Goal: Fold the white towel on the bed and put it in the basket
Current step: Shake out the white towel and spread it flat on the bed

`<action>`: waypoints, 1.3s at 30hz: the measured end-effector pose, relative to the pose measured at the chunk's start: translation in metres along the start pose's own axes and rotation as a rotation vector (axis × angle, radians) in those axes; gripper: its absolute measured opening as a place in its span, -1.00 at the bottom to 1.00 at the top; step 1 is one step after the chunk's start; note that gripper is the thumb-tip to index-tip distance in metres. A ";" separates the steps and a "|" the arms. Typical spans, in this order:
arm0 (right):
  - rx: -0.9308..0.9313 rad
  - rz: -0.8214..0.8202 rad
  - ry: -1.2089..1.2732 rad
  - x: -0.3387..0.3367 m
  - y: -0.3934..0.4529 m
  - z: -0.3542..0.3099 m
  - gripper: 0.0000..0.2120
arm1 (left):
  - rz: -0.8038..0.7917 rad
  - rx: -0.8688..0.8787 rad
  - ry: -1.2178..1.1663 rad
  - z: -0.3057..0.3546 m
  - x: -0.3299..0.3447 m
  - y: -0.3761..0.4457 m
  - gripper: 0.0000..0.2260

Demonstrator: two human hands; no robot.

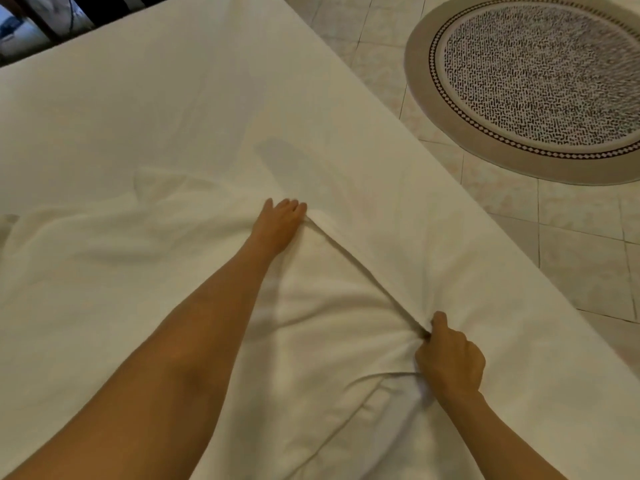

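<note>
1. On the bed [207,98], one white towel [329,323] lies rumpled; I judge the step to be spreading it flat.
2. My left hand [278,225] presses the towel's far edge, its grip apart and flat; my right hand [448,362] pinches the near edge.
3. Next I'd tension that edge, then fold.
4. One round rug [533,88] lies beyond the bed; no basket visible.

Towel [329,334]: one, white, rumpled. Bed [173,98]: one, white sheet. Rug [533,81]: one, round, patterned, on tiled floor [581,237]. Hands: two, left hand [278,223] and right hand [450,358].
</note>
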State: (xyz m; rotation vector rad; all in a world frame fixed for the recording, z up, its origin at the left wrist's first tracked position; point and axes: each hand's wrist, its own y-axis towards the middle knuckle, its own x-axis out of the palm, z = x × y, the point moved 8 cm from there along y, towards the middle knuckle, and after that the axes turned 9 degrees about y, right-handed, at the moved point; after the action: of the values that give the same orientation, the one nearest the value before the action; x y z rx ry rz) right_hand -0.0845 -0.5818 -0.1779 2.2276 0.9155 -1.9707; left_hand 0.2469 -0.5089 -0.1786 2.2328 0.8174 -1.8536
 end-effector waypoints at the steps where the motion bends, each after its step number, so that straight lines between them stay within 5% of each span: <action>1: -0.025 0.026 0.002 0.000 -0.001 -0.004 -0.77 | -0.014 0.004 0.032 -0.008 0.000 0.003 -0.68; 10: -0.253 0.249 -0.047 -0.016 0.011 -0.045 -0.69 | -0.007 -0.051 0.120 -0.064 0.005 -0.007 -0.67; 16: -0.297 0.146 -0.042 -0.012 0.023 -0.064 -0.83 | -0.136 -0.023 0.377 -0.121 0.005 -0.034 -0.73; 23: -0.197 0.006 -0.124 -0.004 0.006 -0.056 -0.81 | 0.093 -0.339 -0.031 -0.127 -0.012 -0.125 -0.77; 30: -0.195 -0.039 -0.145 -0.008 -0.006 -0.048 -0.77 | 0.008 -0.598 -0.515 -0.081 0.067 -0.262 -0.82; 35: -0.220 -0.001 -0.080 -0.007 -0.009 -0.048 -0.82 | 0.134 -0.552 -0.406 -0.097 0.056 -0.254 -0.65; 39: -0.214 0.018 -0.107 -0.007 -0.009 -0.048 -0.82 | 0.270 -0.557 -0.274 -0.122 0.023 -0.231 -0.89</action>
State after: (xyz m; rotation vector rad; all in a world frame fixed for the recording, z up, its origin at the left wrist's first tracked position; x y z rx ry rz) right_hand -0.0456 -0.5587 -0.1592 1.9897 1.0346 -1.8639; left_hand 0.2458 -0.2542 -0.1163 1.6177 0.8084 -1.5220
